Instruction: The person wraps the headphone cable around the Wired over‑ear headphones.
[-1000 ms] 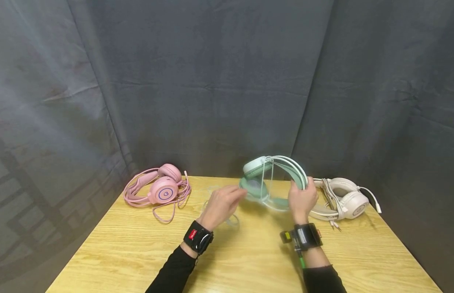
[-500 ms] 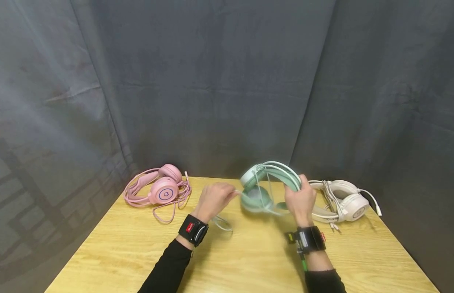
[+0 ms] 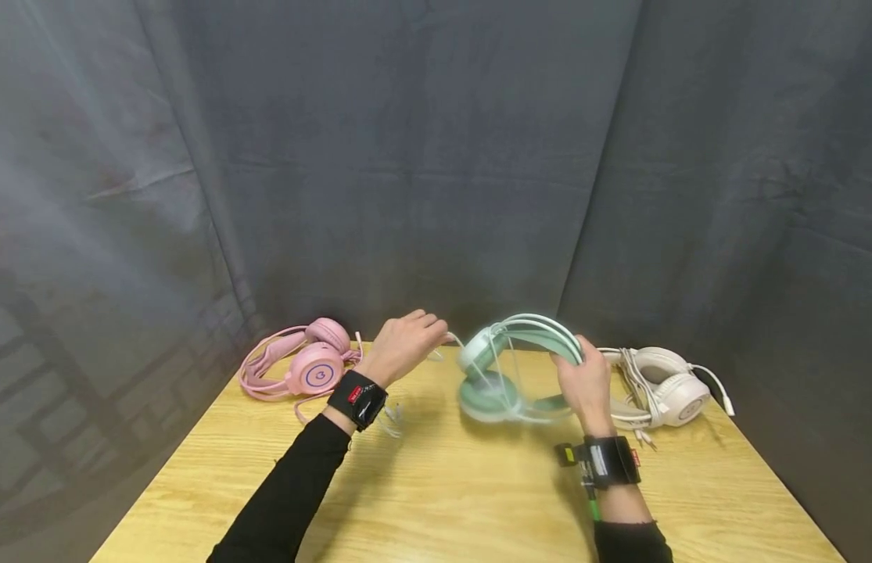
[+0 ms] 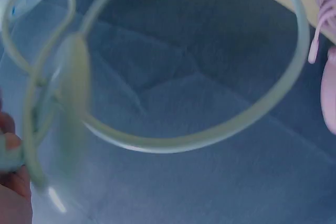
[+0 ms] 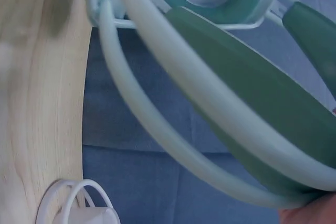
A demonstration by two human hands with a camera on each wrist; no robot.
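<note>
Held above the table in the head view is a mint-green headset (image 3: pixel 486 397), tilted, its ear cups toward the left. My right hand (image 3: pixel 586 388) grips its headband (image 5: pixel 236 72), fingers curled round the padded band and outer bars. Thin pale cable strands run across the space inside the band. My left hand (image 3: pixel 406 346), left of the ear cups, pinches the headset's pale green cable (image 4: pixel 184 142). In the left wrist view the cable hangs in a wide loop, and fingertips (image 4: pixel 11 140) hold it at the left edge. Part of the cable there is blurred.
A pink headset (image 3: pixel 314 369) with a bundled cord lies at the table's left, close to my left wrist. On the right lies an off-white headset (image 3: pixel 678 397) with wound cable, just beyond my right hand. Grey cloth (image 3: pixel 407 172) hangs behind the wooden table (image 3: pixel 464 500).
My left hand has moved up and away from me, drawing the cable along. The mint-green headset has dropped slightly and turned, and my right hand keeps its hold on the headband.
</note>
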